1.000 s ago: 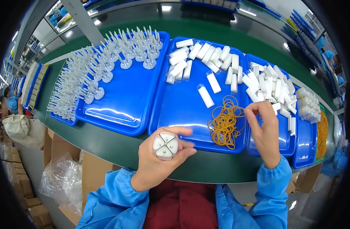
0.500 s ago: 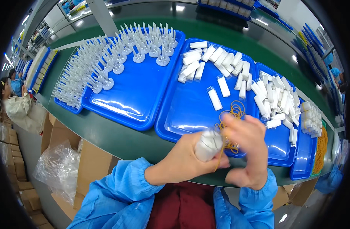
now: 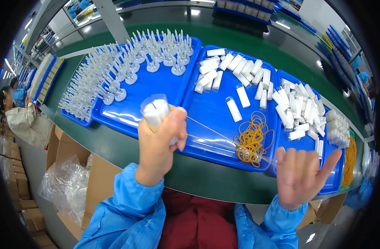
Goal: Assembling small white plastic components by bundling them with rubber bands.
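Observation:
My left hand [image 3: 159, 145] is closed around a bundle of white blocks in clear wrapping [image 3: 155, 111], raised over the front edge of the tray of white stems. A thin yellow rubber band [image 3: 210, 129] runs in two stretched strands from that hand toward the right. At its other end is my right hand [image 3: 299, 176], a little blurred, its fingers bent around the band and its thumb sticking out. Between the hands, a heap of rubber bands [image 3: 252, 141] lies in the middle blue tray [image 3: 198, 139], below several wrapped white blocks [image 3: 242, 95].
Standing white stems on round bases [image 3: 129, 76] fill much of the left blue tray [image 3: 134, 118]. More wrapped blocks [image 3: 295, 103] lie in a tray to the right, with stacked bundles [image 3: 337, 128] beyond. Below left are a cardboard box [image 3: 100, 182] and clear plastic bags [image 3: 65, 182].
My hands have drawn apart, left hand with the bundle up and leftward, right hand down and rightward. The rubber band is now stretched between them.

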Action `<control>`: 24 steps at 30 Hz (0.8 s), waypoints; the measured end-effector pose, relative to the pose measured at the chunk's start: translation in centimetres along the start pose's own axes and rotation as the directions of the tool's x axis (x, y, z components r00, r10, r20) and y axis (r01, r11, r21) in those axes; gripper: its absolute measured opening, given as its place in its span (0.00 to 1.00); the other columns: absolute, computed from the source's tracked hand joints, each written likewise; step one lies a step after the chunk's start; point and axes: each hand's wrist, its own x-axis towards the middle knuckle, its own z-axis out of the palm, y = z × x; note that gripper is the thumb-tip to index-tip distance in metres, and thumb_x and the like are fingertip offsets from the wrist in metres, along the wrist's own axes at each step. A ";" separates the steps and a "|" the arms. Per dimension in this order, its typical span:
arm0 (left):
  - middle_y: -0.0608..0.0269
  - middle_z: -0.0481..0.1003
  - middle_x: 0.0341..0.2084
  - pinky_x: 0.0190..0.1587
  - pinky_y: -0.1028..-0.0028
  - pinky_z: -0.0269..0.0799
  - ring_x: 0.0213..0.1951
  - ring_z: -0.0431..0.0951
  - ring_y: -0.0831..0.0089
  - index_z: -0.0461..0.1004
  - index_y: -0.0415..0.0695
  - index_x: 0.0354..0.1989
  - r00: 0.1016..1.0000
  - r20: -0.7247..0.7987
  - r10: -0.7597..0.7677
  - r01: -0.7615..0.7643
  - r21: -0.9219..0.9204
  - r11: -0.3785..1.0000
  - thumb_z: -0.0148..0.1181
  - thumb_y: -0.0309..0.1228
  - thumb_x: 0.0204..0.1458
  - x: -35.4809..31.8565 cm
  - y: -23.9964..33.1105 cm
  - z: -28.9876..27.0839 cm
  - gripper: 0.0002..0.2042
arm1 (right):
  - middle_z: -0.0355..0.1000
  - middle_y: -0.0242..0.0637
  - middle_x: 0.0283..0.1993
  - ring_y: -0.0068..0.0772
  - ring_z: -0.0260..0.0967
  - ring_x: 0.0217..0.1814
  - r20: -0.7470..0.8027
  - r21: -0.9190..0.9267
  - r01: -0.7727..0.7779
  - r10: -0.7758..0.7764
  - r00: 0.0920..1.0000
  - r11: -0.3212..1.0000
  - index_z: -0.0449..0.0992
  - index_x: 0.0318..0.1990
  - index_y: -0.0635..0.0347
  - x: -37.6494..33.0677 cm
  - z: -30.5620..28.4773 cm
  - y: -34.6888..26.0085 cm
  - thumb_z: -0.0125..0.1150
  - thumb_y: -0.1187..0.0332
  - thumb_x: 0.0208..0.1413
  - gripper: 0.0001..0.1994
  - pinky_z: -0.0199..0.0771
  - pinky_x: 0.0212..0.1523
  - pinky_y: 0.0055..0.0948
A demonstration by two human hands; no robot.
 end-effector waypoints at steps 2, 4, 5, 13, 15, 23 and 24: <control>0.64 0.67 0.16 0.17 0.79 0.59 0.14 0.64 0.78 0.68 0.39 0.35 0.982 -0.029 0.189 -0.186 0.076 0.979 0.55 0.34 0.62 -0.9 -0.4 2.8 0.10 | 0.76 0.42 0.55 0.38 0.70 0.62 -0.250 0.207 0.140 -0.086 0.964 0.968 0.73 0.57 0.63 1.3 2.5 0.1 0.34 0.45 0.71 0.30 0.61 0.57 0.39; 0.60 0.72 0.19 0.19 0.78 0.65 0.17 0.69 0.75 0.72 0.36 0.40 0.928 0.101 0.358 -0.369 0.140 0.919 0.55 0.32 0.61 -2.4 -0.9 3.3 0.10 | 0.74 0.45 0.58 0.40 0.68 0.64 -0.632 0.159 0.241 -0.089 0.770 0.957 0.69 0.63 0.63 2.9 4.7 0.7 0.41 0.47 0.69 0.30 0.64 0.58 0.35; 0.59 0.75 0.22 0.24 0.75 0.70 0.21 0.75 0.70 0.76 0.37 0.40 0.826 0.345 0.446 -0.534 0.227 0.814 0.63 0.31 0.56 -2.9 -0.7 3.2 0.10 | 0.71 0.49 0.62 0.40 0.69 0.63 -0.686 -0.382 -0.097 -0.211 0.697 0.919 0.59 0.71 0.64 4.4 4.5 1.8 0.50 0.59 0.66 0.29 0.67 0.60 0.31; 0.62 0.78 0.26 0.32 0.74 0.75 0.24 0.78 0.73 0.50 0.31 0.72 0.858 0.500 0.122 -0.427 0.559 0.711 0.77 0.27 0.41 -4.1 -0.4 3.2 0.51 | 0.75 0.47 0.54 0.40 0.75 0.56 -0.228 -0.805 -0.203 0.026 0.973 0.557 0.67 0.62 0.67 2.2 4.1 2.3 0.79 0.50 0.40 0.44 0.68 0.62 0.40; 0.60 0.80 0.29 0.32 0.74 0.74 0.26 0.79 0.71 0.50 0.32 0.73 0.758 0.618 0.208 -0.633 0.618 0.468 0.75 0.27 0.43 -4.1 -2.0 2.8 0.49 | 0.77 0.45 0.50 0.39 0.76 0.53 0.045 -0.999 0.047 0.141 0.989 -0.010 0.71 0.57 0.67 3.1 6.4 1.7 0.79 0.43 0.34 0.46 0.69 0.60 0.41; 0.69 0.74 0.23 0.25 0.81 0.67 0.23 0.71 0.85 0.74 0.36 0.53 0.677 0.576 -0.459 0.477 0.132 0.869 0.70 0.28 0.50 -2.0 0.6 1.3 0.21 | 0.77 0.27 0.43 0.28 0.74 0.48 0.159 -0.983 0.094 0.491 0.856 0.155 0.80 0.49 0.52 1.6 5.8 -0.4 0.74 0.53 0.43 0.25 0.64 0.54 0.35; 0.66 0.76 0.31 0.33 0.79 0.70 0.32 0.74 0.82 0.75 0.36 0.52 0.519 0.666 -0.536 0.669 0.075 0.740 0.67 0.31 0.54 -1.8 -0.3 0.8 0.18 | 0.76 0.22 0.42 0.23 0.72 0.48 0.338 -0.926 0.234 0.373 0.864 0.297 0.81 0.50 0.50 1.5 6.5 -0.1 0.70 0.62 0.45 0.21 0.62 0.50 0.33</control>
